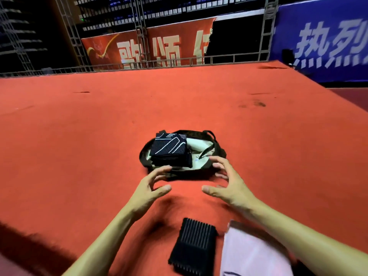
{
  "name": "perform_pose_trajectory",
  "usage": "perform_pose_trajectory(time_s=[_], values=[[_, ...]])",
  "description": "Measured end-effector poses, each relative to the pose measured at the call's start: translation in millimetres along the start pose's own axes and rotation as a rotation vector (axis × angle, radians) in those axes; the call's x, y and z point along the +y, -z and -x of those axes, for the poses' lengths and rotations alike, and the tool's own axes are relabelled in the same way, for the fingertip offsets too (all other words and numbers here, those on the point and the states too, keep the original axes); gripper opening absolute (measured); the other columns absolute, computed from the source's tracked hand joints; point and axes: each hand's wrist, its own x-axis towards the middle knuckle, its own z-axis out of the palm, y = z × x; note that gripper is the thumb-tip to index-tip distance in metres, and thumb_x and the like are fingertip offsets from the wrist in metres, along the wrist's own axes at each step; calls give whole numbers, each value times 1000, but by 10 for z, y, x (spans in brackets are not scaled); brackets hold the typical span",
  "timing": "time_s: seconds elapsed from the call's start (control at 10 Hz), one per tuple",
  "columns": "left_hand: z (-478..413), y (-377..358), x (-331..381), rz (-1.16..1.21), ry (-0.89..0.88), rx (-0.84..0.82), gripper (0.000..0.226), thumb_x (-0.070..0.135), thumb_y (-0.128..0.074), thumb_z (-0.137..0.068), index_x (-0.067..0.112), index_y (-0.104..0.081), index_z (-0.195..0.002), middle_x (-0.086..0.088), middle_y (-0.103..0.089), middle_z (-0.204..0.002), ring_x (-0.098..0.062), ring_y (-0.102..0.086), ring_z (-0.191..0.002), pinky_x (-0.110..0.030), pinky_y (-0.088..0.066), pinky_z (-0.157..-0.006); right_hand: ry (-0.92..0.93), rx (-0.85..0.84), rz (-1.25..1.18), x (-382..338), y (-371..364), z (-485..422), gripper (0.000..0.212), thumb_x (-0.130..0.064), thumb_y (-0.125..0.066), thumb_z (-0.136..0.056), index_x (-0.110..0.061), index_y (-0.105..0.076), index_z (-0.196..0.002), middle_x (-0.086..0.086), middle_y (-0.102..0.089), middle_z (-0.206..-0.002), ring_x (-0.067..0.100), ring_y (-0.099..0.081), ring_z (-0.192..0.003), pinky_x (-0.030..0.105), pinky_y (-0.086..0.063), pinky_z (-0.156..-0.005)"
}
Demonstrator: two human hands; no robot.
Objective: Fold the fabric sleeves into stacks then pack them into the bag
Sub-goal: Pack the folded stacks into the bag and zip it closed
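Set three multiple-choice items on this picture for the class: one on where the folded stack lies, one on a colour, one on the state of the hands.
1. Where is the stack of folded sleeves?
A) inside the open bag
B) on a chair
C) held up in the air

2. What colour is the carpet?
A) blue
B) red
C) green

3. How are the left hand and the right hand?
A) both grip the stack
B) both open, holding nothing
C) one pulls a bag strap

Answers:
1 A: the stack sits against the bag's pale lining, within its dark rim.
2 B: the carpet is red all round the bag.
3 B: the fingers of both hands are spread near the bag, with nothing in them.
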Motion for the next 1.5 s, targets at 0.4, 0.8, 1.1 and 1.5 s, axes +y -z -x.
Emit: perform_pose_trajectory(time_s=[0.4,0.8,1.1,1.5], values=[[1040,-661,307,-183,-106,-249,50,46,-71,-73,42,-56,-120,16,-45,-141,0,-41,-131,-29,-37,-105,3,59,98,-203,214,1216,70,-37,-84,-67,-47,-44,-124,-12,-50,-129,3,-49,-120,21,-44,-87],[983,-576,208,-306,9,-396,78,23,-79,-71,47,-41,-135,24,-45,-140,3,-38,-133,-20,-27,-113,36,26,126,-253,200,1236,67,-31,-85,-68,-46,-46,-121,-10,-52,-124,3,-52,-114,20,-46,-88],[1041,-569,122,-228,-41,-400,90,15,-85,-64,39,-40,-138,8,-45,-142,-5,-43,-131,-26,-32,-112,89,-126,218,-113,-228,947,73,-36,-83,-66,-65,-38,-115,-11,-49,-125,1,-49,-116,26,-48,-95],[1139,-573,8,-131,-79,-258,54,18,-88,-62,40,-65,-105,-3,-35,-130,3,-47,-115,-11,-38,-96,107,-230,362,81,-308,868,71,-41,-77,-66,-55,-40,-124,-26,-40,-128,-12,-39,-119,20,-40,-101]])
